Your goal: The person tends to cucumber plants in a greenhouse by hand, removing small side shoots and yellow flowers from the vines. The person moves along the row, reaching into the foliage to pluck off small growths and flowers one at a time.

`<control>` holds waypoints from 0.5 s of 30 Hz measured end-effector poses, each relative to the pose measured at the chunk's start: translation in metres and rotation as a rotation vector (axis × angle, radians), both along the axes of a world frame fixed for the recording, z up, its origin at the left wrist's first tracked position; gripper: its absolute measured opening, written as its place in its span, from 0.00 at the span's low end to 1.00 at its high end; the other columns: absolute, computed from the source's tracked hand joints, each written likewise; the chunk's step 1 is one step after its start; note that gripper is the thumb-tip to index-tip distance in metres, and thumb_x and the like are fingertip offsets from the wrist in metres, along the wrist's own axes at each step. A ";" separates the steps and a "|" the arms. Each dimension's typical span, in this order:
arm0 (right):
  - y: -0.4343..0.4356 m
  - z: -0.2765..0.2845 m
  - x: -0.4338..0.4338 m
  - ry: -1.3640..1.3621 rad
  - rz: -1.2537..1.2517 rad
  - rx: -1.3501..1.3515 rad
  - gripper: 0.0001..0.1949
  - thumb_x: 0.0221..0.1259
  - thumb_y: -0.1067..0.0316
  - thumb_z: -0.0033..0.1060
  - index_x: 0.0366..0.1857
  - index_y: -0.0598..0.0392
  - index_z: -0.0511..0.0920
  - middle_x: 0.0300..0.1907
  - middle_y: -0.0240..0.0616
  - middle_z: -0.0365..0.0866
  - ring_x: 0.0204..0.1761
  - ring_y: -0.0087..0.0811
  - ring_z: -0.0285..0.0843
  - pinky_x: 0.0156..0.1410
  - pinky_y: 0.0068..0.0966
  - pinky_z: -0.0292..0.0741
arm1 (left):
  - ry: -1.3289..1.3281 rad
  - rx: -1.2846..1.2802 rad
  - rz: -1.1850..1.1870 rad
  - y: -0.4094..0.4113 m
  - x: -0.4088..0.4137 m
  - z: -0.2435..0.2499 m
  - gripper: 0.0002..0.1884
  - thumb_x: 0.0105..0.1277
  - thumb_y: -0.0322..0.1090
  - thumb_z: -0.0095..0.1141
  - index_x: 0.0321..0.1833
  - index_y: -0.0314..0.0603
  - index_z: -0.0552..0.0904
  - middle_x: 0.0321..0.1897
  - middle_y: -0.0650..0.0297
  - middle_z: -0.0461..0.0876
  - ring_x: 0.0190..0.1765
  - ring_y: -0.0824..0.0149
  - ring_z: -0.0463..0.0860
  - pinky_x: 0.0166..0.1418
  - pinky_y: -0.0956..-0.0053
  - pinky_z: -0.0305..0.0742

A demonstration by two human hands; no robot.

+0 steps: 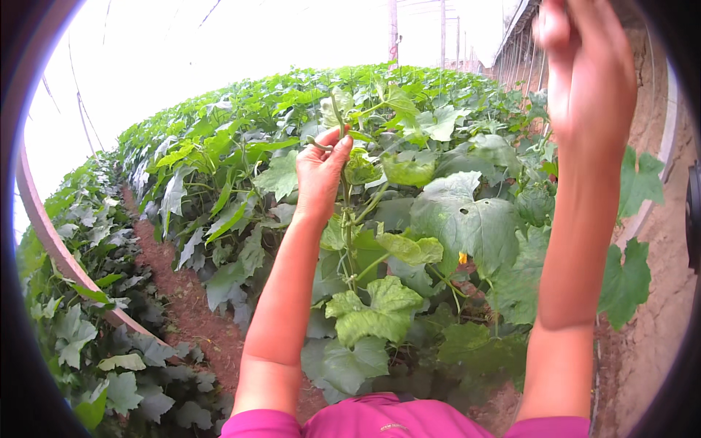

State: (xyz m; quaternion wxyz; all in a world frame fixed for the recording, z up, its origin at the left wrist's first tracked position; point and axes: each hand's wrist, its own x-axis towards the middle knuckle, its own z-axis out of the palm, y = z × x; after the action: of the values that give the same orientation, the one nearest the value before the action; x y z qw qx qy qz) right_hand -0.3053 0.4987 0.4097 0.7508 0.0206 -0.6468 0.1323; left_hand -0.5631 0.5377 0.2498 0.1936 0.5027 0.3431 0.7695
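My left hand (324, 164) pinches the upper stem of a vine (349, 219) between thumb and fingers. Beside those fingers a small curled green piece (317, 144), perhaps a tendril or young fruit, sticks out. My right hand (589, 71) is raised at the upper right, blurred and partly cut off by the picture's edge; its fingers look bent, and whether it holds anything cannot be told. Broad lobed leaves surround the vine, among them a large leaf with small holes (468, 219). A small yellow-orange flower (463, 258) shows under that leaf.
Dense rows of leafy vines (263, 104) stretch ahead. A bare soil path (175, 284) runs at the left, crossed by a curved pole (60, 252). At the right stands an earthen wall (657, 284) with a pale curved pole. Posts (393, 33) and hanging strings stand farther back.
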 end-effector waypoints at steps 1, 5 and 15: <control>-0.009 -0.023 -0.010 -0.099 0.013 -0.025 0.10 0.66 0.62 0.52 0.39 0.58 0.76 0.26 0.30 0.73 0.22 0.16 0.65 0.26 0.14 0.68 | -0.001 0.036 -0.003 -0.001 -0.002 0.003 0.12 0.62 0.31 0.61 0.47 0.38 0.81 0.28 0.73 0.77 0.30 0.82 0.70 0.35 0.85 0.66; -0.009 -0.119 -0.057 -0.472 0.143 -0.259 0.06 0.62 0.74 0.54 0.41 0.59 0.72 0.24 0.34 0.77 0.21 0.20 0.75 0.26 0.19 0.72 | 0.098 0.098 -0.104 -0.001 0.011 0.026 0.12 0.58 0.29 0.63 0.45 0.38 0.81 0.35 0.70 0.79 0.34 0.81 0.73 0.39 0.84 0.69; 0.065 -0.137 -0.056 -0.757 0.337 -0.582 0.08 0.63 0.66 0.57 0.39 0.59 0.77 0.31 0.29 0.79 0.34 0.18 0.78 0.41 0.19 0.76 | 0.547 0.280 -0.006 -0.021 0.026 0.037 0.13 0.59 0.31 0.63 0.46 0.39 0.80 0.37 0.71 0.81 0.41 0.79 0.75 0.48 0.79 0.69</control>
State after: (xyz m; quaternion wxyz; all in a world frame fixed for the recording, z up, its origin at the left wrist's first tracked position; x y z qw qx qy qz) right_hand -0.3617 0.5641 0.2732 0.4067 -0.1349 -0.7977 0.4245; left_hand -0.5374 0.5163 0.2865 0.0252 0.7141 0.2714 0.6448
